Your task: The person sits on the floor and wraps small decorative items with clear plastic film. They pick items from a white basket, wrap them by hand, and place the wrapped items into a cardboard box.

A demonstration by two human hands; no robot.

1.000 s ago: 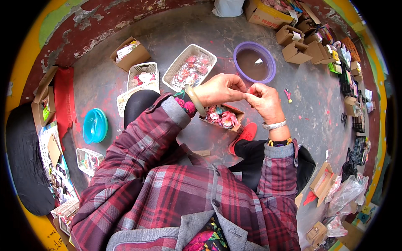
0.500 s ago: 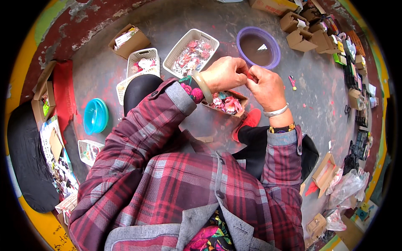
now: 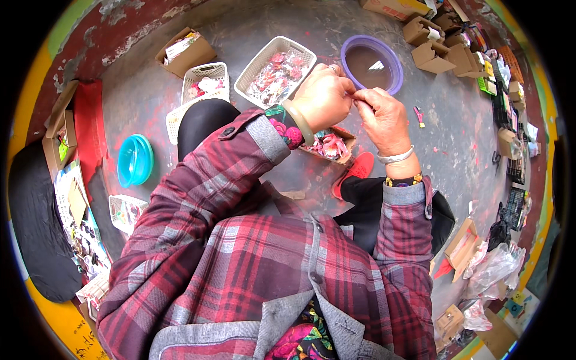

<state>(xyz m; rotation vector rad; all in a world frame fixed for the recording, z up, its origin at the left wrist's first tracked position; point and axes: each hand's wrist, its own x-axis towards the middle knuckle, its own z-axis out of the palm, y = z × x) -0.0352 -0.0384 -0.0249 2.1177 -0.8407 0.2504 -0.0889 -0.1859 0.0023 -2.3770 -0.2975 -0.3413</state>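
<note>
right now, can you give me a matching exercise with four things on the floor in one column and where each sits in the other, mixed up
Things:
1. purple bowl
2. turquoise lids
3. small cardboard box of pink pieces
4. white basket of pink and red pieces

Places:
A. just under the left hand and right hand
B. far left, beside the red mat
C. beyond the hands, up and to the right
D. beyond the left hand, left of the purple bowl

Pairs: 1-C, 2-B, 3-A, 4-D
</note>
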